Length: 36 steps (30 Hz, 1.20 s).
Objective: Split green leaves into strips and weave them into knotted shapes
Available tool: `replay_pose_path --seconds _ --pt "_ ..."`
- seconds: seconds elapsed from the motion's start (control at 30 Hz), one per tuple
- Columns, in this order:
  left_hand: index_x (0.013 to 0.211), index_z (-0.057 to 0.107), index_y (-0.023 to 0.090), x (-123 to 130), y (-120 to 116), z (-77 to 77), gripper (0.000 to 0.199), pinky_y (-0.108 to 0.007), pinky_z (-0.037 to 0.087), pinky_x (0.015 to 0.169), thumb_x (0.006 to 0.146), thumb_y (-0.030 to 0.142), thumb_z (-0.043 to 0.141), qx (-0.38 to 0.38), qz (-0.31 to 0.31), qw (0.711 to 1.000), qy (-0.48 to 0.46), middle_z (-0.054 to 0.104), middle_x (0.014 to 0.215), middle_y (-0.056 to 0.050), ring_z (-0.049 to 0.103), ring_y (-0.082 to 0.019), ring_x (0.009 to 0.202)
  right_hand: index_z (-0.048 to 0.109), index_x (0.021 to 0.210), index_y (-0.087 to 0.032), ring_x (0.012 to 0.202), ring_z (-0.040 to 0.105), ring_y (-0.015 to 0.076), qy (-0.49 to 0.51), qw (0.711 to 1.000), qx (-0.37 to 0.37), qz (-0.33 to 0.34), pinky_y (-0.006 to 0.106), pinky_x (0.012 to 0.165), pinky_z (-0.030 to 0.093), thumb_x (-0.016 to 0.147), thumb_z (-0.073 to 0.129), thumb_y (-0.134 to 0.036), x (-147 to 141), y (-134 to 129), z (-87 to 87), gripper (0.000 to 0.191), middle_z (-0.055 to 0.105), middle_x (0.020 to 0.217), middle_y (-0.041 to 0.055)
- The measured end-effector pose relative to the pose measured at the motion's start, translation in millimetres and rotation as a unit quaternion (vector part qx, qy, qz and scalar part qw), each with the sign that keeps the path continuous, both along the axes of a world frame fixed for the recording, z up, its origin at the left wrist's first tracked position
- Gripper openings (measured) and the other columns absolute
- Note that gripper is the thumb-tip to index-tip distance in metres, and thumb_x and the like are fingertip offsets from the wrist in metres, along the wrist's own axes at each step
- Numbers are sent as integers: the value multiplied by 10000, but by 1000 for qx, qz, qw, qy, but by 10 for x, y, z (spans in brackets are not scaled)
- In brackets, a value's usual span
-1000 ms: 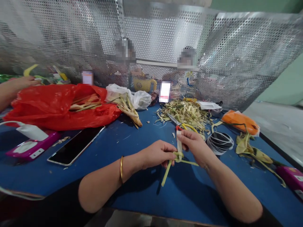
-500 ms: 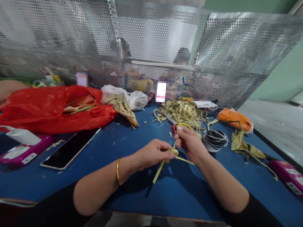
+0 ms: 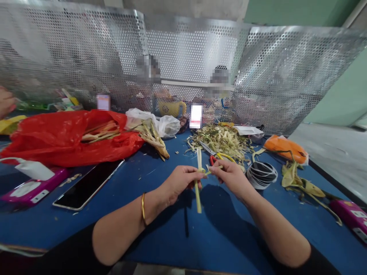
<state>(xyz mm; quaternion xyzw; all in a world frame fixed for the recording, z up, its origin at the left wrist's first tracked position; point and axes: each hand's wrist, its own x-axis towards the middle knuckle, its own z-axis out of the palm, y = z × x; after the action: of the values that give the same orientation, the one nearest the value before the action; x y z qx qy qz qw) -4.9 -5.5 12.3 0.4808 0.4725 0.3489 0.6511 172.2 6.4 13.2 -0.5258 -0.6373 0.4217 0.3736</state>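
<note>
My left hand [image 3: 183, 179] pinches a small piece made of pale green leaf strips [image 3: 198, 196]; one strip hangs down below the fingers and another stands up above them. Close on its right, my right hand [image 3: 228, 173] has a side strip [image 3: 214, 170] between thumb and fingers. Both hands are held over the blue table [image 3: 172, 233]. Just beyond them lie scissors [image 3: 213, 156] with red and yellow handles, beside a pile of shredded leaf strips [image 3: 225, 139].
Left: red plastic bag [image 3: 51, 133] with dry leaves, black phone [image 3: 88, 185], purple power strip [image 3: 43, 189]. Right: coil of cord [image 3: 261, 173], orange packet [image 3: 286, 148], withered leaves [image 3: 301, 181]. A perforated metal screen [image 3: 192, 49] stands behind. Another person's hand [image 3: 5, 102] shows at far left.
The piece has turned in my left hand, so a strip now points straight up and another straight down. My right hand has lowered slightly and grips a side strip. The view has tilted slightly upward.
</note>
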Motion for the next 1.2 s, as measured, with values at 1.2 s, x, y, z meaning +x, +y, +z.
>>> replay_pose_path --seconds 1.2 --pt "741 689 89 -9 18 -80 358 -210 403 569 565 362 839 -69 22 984 -161 659 666 -38 568 -101 581 528 758 -181 658 453 185 -442 698 537 170 341 723 327 946 366 -136 -342 -422 -62 251 537 693 30"
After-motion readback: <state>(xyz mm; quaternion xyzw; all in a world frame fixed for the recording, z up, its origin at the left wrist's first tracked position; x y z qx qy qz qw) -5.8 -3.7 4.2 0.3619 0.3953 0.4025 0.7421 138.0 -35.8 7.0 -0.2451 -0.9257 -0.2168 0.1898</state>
